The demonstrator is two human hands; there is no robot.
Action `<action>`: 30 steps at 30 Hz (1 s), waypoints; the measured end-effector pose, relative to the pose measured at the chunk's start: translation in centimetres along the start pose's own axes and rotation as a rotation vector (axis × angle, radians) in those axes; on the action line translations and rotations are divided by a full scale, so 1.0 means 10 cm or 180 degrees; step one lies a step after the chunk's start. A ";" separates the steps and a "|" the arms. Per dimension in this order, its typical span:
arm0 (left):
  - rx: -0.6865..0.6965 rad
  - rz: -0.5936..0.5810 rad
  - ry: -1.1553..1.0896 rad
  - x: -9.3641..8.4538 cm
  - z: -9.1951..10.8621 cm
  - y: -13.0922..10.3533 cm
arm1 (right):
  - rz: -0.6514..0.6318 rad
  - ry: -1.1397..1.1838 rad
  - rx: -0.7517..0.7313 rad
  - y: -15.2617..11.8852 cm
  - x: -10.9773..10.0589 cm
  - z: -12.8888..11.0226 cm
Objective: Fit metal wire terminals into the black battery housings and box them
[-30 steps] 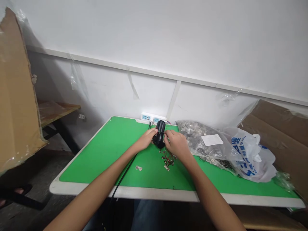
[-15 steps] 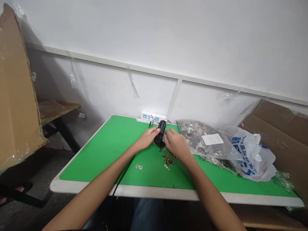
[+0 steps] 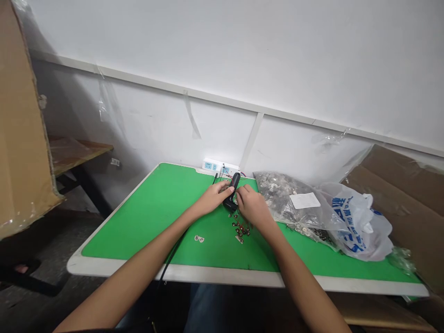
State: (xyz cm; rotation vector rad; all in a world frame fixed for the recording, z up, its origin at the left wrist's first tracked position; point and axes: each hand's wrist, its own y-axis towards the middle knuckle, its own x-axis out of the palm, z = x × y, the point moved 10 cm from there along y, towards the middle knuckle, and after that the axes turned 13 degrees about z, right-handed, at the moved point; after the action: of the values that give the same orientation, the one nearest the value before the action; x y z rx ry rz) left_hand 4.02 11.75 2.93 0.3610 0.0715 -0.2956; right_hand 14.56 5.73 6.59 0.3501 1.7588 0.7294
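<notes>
A black device (image 3: 230,202) with a long upright part is held over the green tabletop (image 3: 138,208). My left hand (image 3: 217,195) grips it from the left, thumb across its side. Just right of the device, my right hand (image 3: 250,203) has its fingers curled and pressed together; what they hold, if anything, is too small to make out. Below the hands lie several small metal parts (image 3: 242,229) with reddish bits. Two small pale pieces (image 3: 199,238) rest further left, near the front.
A white power strip (image 3: 212,165) stands against the wall. On the right are a clear bag of metal parts (image 3: 277,189), a white plastic bag (image 3: 360,226) and brown cardboard (image 3: 398,194). A black cable (image 3: 170,256) crosses the table's front edge.
The black device has turned a little in my left hand, showing a narrower side. The view has shifted slightly. My right hand stays close beside the device.
</notes>
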 end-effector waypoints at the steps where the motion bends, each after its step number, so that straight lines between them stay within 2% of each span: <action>1: 0.0110 0.0020 0.0000 -0.01 0.04 -0.01 | 0.0112 0.0318 0.0122 0.02 -0.03 0.06; 4: 0.0347 -0.0005 0.0193 -0.01 0.15 -0.06 | 0.0175 0.1492 0.0742 0.08 -0.05 0.33; 7: 0.0722 -0.0066 0.0439 0.00 0.28 -0.11 | -0.0287 0.2639 0.1311 0.07 0.06 0.49; 10: 0.1149 -0.0101 0.0676 0.03 0.39 -0.17 | -0.0695 0.3288 0.1659 0.02 0.15 0.52; 13: 0.1380 -0.0154 0.0799 0.05 0.44 -0.22 | -0.0907 0.3510 0.1926 -0.04 0.22 0.50; 16: 0.1480 -0.0117 0.0827 0.04 0.49 -0.24 | -0.0921 0.3579 0.1991 -0.06 0.23 0.45; 23: 0.1836 0.0019 0.0691 0.03 0.63 -0.27 | -0.0164 0.3608 0.1792 0.01 0.16 0.42; 27: 0.1755 0.0081 0.0609 0.01 0.59 -0.25 | 0.0130 0.3571 0.1708 0.01 0.14 0.41; 30: 0.1543 0.0019 0.0519 0.01 0.55 -0.23 | 0.0098 0.3569 0.1743 0.00 0.17 0.42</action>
State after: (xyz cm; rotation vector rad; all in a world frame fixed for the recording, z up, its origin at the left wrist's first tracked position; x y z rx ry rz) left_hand 3.50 7.66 7.28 0.8664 0.1596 -0.2756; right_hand 17.99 7.95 4.67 0.3528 3.0388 0.4527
